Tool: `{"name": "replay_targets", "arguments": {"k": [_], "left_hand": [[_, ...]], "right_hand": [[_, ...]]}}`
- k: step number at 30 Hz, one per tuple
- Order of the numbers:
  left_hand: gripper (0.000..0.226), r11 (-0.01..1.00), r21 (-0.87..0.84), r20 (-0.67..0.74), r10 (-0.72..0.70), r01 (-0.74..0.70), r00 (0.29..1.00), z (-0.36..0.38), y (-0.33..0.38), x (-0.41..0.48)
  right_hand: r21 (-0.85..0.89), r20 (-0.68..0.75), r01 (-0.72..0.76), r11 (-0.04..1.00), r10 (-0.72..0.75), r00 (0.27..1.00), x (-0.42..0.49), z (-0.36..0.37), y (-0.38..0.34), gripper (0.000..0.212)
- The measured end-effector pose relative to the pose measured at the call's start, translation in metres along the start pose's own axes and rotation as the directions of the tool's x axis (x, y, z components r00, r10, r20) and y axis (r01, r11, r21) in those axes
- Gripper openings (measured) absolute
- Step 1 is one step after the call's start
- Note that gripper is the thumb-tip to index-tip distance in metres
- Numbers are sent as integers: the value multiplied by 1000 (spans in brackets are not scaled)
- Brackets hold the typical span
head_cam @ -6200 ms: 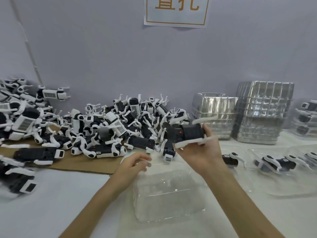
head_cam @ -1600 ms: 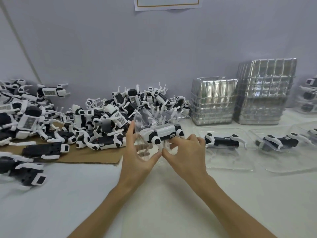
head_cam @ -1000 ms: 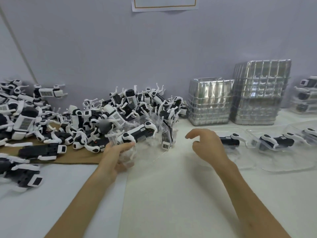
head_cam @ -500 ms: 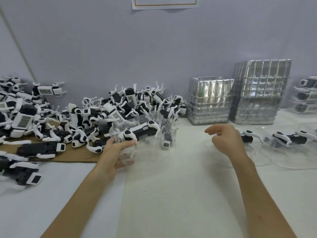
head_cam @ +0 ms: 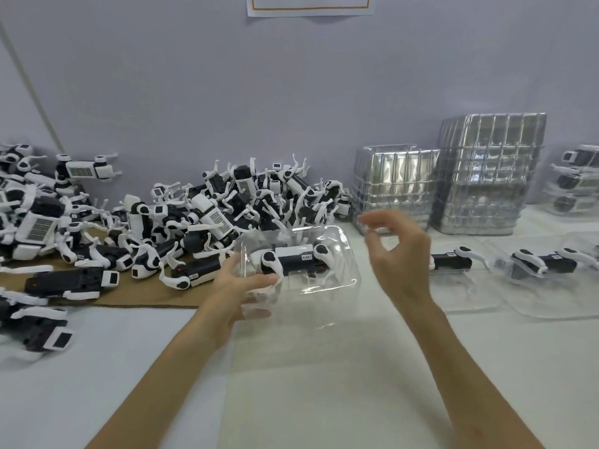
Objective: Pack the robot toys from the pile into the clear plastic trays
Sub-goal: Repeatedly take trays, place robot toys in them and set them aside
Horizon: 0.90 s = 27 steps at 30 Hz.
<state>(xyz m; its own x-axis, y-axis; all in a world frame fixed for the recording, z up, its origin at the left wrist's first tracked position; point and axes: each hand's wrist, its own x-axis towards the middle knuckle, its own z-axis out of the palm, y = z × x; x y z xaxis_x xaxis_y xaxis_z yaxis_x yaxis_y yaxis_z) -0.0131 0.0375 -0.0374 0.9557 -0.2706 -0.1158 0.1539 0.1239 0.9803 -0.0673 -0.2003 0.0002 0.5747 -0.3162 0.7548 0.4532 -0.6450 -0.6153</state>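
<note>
A black-and-white robot dog toy (head_cam: 293, 259) lies in a clear plastic tray (head_cam: 337, 280) held above the white table. My left hand (head_cam: 241, 286) grips that tray by its near left edge. My right hand (head_cam: 397, 254) hovers just right of the tray with loosely curled fingers, holding nothing. The pile of robot toys (head_cam: 201, 218) spreads over brown cardboard (head_cam: 129, 294) at the left and centre back. Two filled trays lie at the right, one (head_cam: 453, 288) beside my right hand and another (head_cam: 551, 293) further right.
Two stacks of clear trays stand against the wall, a lower one (head_cam: 393, 186) and a taller one (head_cam: 489, 173). Packed trays are stacked at the far right edge (head_cam: 577, 179). More toys (head_cam: 32, 332) lie at the left front. White table surface (head_cam: 308, 384) stretches in front.
My left hand has carried the tray with the toy to the right and turned it level. My right hand has drawn back left from the filled trays toward it.
</note>
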Motion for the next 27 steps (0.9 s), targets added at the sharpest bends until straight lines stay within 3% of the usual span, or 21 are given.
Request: {"name": "replay_targets", "arguments": {"k": [2, 3, 5, 7, 10, 11, 13, 15, 17, 20, 22, 24, 27], "left_hand": [[98, 999, -33, -42, -9, 7, 999, 1, -2, 0], [92, 998, -56, -61, -11, 8, 998, 1, -3, 1], [85, 993, -115, -73, -23, 15, 997, 1, -3, 2], [83, 990, -141, -50, -24, 16, 998, 1, -4, 1], [67, 989, -146, 44, 25, -19, 999, 0, -2, -1], [57, 984, -172, 96, 53, -36, 994, 0, 0, -1], [56, 962, -270, 174, 94, -44, 980, -3, 4, -1], [57, 931, -360, 199, 131, -51, 971, -6, 8, -2], [44, 929, -360, 190, 159, -82, 969, -6, 9, -2], [44, 935, -348, 121, 124, -75, 985, -3, 5, -5], [57, 937, -341, 93, 110, -73, 990, 0, 5, -5], [65, 943, -323, 80, 118, -86, 990, 0, 4, -5], [69, 947, -310, 79, 116, -86, 990, 1, 4, -4]], "right_hand": [[112, 194, 173, 978, -193, 962, -9, 11, -21, 19], [100, 361, 211, 972, -233, 903, -14, 16, -28, 26], [-124, 689, 344, 931, -169, 705, -25, 29, -34, 65], [-310, 792, 497, 811, -69, 606, -32, 39, -32, 86], [-329, 744, 549, 768, -147, 652, -18, 41, -33, 65], [-314, 725, 553, 772, -181, 665, -9, 38, -32, 55], [-297, 691, 513, 806, -189, 697, 12, 24, -33, 42], [-293, 662, 460, 839, -169, 730, 36, 6, -30, 39], [-329, 637, 422, 845, -131, 760, 64, -12, -20, 42], [-449, 597, 317, 836, 17, 802, 104, -38, 10, 48], [-523, 599, 236, 819, 156, 785, 130, -52, 37, 51], [-584, 637, 218, 782, 276, 719, 148, -59, 64, 49], [-624, 654, 216, 751, 351, 670, 149, -54, 104, 43]]}}
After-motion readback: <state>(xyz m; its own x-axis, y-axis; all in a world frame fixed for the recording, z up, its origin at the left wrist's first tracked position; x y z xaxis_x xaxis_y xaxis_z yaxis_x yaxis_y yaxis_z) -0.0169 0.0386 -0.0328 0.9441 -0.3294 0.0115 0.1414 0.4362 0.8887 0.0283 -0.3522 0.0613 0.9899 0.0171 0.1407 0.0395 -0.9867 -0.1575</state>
